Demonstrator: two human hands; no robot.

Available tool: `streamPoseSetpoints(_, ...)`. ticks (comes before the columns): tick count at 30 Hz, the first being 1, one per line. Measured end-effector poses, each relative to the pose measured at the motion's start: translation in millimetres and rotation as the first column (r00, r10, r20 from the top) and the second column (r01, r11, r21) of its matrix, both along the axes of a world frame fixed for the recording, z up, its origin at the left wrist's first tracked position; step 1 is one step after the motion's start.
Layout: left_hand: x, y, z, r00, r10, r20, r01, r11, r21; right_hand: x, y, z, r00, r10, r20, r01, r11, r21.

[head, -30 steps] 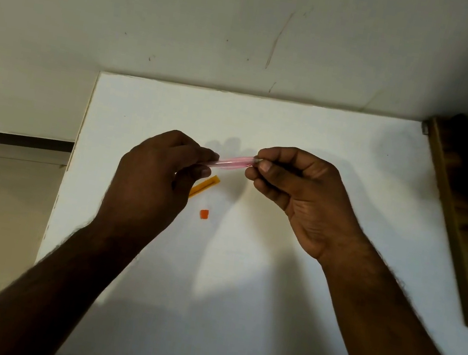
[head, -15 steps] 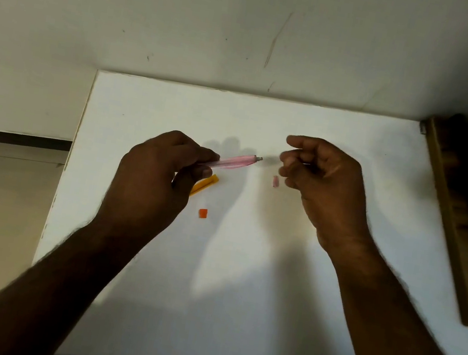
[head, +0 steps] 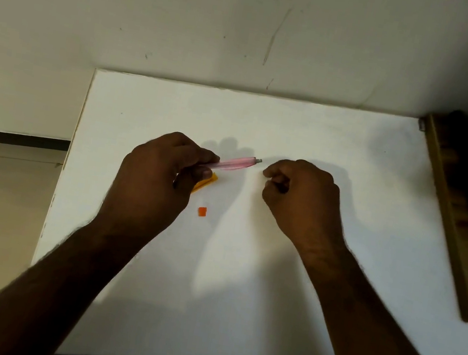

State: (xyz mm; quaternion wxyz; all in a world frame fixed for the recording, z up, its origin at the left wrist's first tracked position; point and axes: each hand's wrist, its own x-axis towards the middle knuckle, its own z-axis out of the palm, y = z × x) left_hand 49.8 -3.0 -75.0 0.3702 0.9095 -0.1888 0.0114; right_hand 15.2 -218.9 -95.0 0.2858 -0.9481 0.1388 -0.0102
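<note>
My left hand [head: 157,183] grips a translucent pink pen barrel [head: 230,164] over the white table [head: 272,276]. The barrel's grey metal tip [head: 258,160] points right. My right hand [head: 300,200] hovers just right of that tip, a small gap apart, with its fingers curled in and its thumb against them. Nothing shows between those fingers, and the small pink piece is hidden. An orange strip [head: 207,182] lies on the table, partly under my left hand. A small orange square [head: 202,211] lies just below the strip.
A wooden tray-like thing [head: 449,213] with a dark inside lies along the table's right edge. The wall rises directly behind the table. The floor shows to the left of the table's left edge.
My right hand let go of the pen tip end and drew back to the right; a small pink piece showed on the table. The hand has since lowered over that spot with curled fingers.
</note>
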Motion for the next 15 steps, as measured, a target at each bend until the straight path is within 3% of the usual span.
streamPoseSetpoints(2,0.8,0.5,-0.7,1.0,0.002,0.003,-0.002,1.0,0.006,2.8,-2.0,2.8,0.991,-0.13,-0.009,0.125,0.93,0.346)
streamPoseSetpoints(4,1.1,0.6,-1.1,1.0,0.004,0.006,-0.004,1.0,0.008,5.6,-3.6,7.8,0.971,-0.237,-0.033,0.194,0.7,0.687)
streamPoseSetpoints(6,0.8,0.1,-1.2,1.0,0.006,0.01,-0.006,1.0,0.003,6.8,-4.5,12.8,0.958,-0.272,-0.089,0.202,0.425,0.882)
streamPoseSetpoints(8,0.8,-0.1,-1.1,1.0,0.01,0.013,-0.011,1.0,0.003,7.4,-4.4,16.8,0.958,-0.254,-0.134,0.198,0.249,0.948)
streamPoseSetpoints(10,1.3,0.2,-1.1,1.0,0.015,0.012,-0.015,1.0,0.002,7.6,-3.2,19.4,0.963,-0.229,-0.14,0.188,0.202,0.961)
streamPoseSetpoints(15,1.5,0.9,-0.6,1.0,0.02,0.013,-0.02,1.0,0.013,6.8,-1.2,22.4,0.974,-0.205,-0.096,0.143,0.231,0.962)
